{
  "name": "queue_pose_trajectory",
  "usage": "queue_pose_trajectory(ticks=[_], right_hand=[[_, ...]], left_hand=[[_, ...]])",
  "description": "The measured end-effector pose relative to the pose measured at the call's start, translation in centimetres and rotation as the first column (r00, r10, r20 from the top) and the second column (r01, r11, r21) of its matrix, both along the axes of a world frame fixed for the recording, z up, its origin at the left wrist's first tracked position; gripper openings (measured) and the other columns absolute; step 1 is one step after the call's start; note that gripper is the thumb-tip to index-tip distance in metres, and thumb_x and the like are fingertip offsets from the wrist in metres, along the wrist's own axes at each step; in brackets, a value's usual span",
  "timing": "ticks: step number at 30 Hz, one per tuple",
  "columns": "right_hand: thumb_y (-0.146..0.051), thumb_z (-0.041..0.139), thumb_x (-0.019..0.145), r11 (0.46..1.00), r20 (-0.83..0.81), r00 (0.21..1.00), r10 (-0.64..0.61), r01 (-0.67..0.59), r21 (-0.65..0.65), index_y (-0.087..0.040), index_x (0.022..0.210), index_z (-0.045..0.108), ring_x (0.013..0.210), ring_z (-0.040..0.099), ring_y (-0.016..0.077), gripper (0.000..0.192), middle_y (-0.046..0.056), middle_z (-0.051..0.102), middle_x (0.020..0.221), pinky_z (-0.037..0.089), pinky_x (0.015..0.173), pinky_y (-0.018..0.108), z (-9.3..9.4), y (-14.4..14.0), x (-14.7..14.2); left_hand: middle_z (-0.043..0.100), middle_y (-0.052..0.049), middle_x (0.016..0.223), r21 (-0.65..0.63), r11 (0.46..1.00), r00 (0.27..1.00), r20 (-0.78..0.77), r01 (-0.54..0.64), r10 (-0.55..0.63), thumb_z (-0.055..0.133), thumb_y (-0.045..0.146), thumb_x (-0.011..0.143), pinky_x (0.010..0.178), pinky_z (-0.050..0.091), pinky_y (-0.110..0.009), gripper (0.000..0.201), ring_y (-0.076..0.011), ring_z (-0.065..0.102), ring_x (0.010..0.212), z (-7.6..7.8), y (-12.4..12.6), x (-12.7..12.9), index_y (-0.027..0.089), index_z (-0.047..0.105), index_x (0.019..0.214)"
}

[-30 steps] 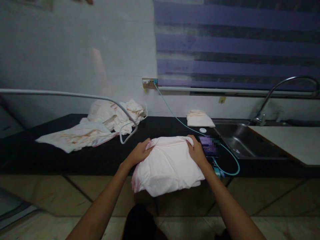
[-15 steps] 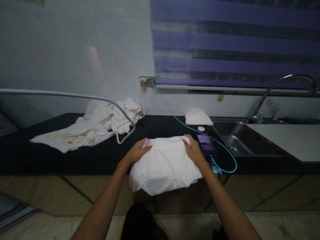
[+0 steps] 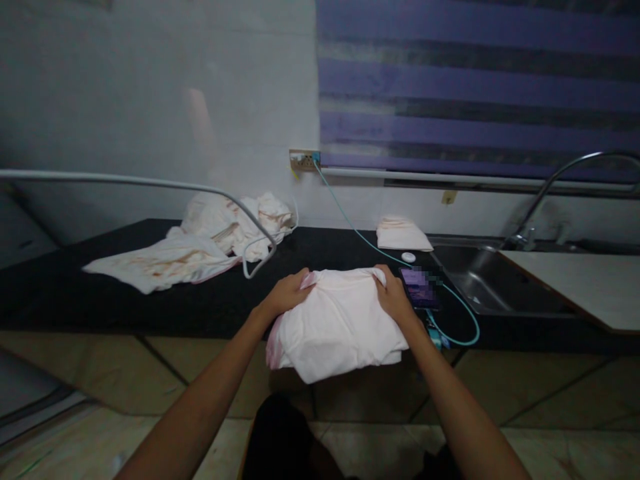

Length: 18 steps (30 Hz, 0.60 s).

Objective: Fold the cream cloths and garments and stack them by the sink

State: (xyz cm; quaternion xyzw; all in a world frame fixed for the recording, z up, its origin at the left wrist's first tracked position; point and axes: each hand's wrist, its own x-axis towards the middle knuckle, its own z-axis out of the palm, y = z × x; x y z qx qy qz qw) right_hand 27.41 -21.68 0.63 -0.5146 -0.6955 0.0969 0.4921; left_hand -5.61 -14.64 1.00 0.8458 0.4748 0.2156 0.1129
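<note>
A white cloth (image 3: 345, 320) with a pinkish edge is stretched between my two hands at the counter's front edge, its lower part hanging over. My left hand (image 3: 290, 292) grips the upper left corner, where the pink trim bunches under the fingers. On the opposite upper corner, my right hand (image 3: 393, 292) is closed, thumb on top of the fabric. Most fingertips are hidden behind or within the cloth. Just right of my right hand lies a phone (image 3: 419, 288) with a teal cable (image 3: 470, 320) running to it.
Crumpled white cloths with brown stains (image 3: 170, 260) lie on the black counter (image 3: 210, 310) at left, behind a thin bent metal rod (image 3: 200, 187). A folded cloth (image 3: 403, 235) and small white disc (image 3: 408, 257) sit at back. Rightward are the sink (image 3: 480, 280), faucet (image 3: 540, 193) and white board (image 3: 590, 287).
The whole scene has shifted slightly rightward as the camera turned a little left. Both hands keep their hold on the cloth, and its hanging lower edge sits slightly higher.
</note>
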Motion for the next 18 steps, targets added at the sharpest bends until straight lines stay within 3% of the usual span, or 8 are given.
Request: queue_pose_trajectory(ticks=[6, 14, 18], right_hand=[[-0.033, 0.045, 0.101, 1.0, 0.023, 1.0, -0.021, 0.022, -0.012, -0.024, 0.126, 0.062, 0.094, 0.071, 0.0273, 0.032, 0.01, 0.075, 0.1, 0.054, 0.083, 0.036, 0.3, -0.5, -0.2], [-0.033, 0.046, 0.1, 1.0, 0.015, 0.999, -0.031, 0.031, 0.007, -0.024, 0.124, 0.063, 0.089, 0.072, 0.0279, 0.03, 0.01, 0.075, 0.096, 0.055, 0.078, 0.036, 0.3, -0.4, -0.3], [-0.033, 0.048, 0.098, 0.999, -0.036, 0.999, -0.017, 0.018, 0.036, -0.024, 0.122, 0.063, 0.089, 0.072, 0.0274, 0.03, 0.01, 0.076, 0.099, 0.056, 0.077, 0.036, 0.1, -0.5, -0.5]], left_hand=[[0.069, -0.007, 0.094, -0.008, 1.0, 1.0, 0.001, -0.001, 0.001, 0.045, 0.063, 0.096, 0.072, 0.042, -0.031, 0.04, -0.027, 0.069, 0.086, 0.6, -0.7, 0.2, 0.024, 0.052, 0.104], [0.071, -0.011, 0.101, -0.008, 0.999, 0.998, -0.029, -0.054, 0.053, 0.044, 0.063, 0.097, 0.074, 0.043, -0.033, 0.042, -0.033, 0.071, 0.095, 0.7, -1.3, 0.3, 0.025, 0.052, 0.114], [0.069, -0.008, 0.097, -0.007, 0.999, 0.999, 0.003, -0.041, 0.041, 0.045, 0.06, 0.098, 0.071, 0.04, -0.033, 0.037, -0.0314, 0.07, 0.093, 0.9, -1.8, 0.1, 0.025, 0.051, 0.107]])
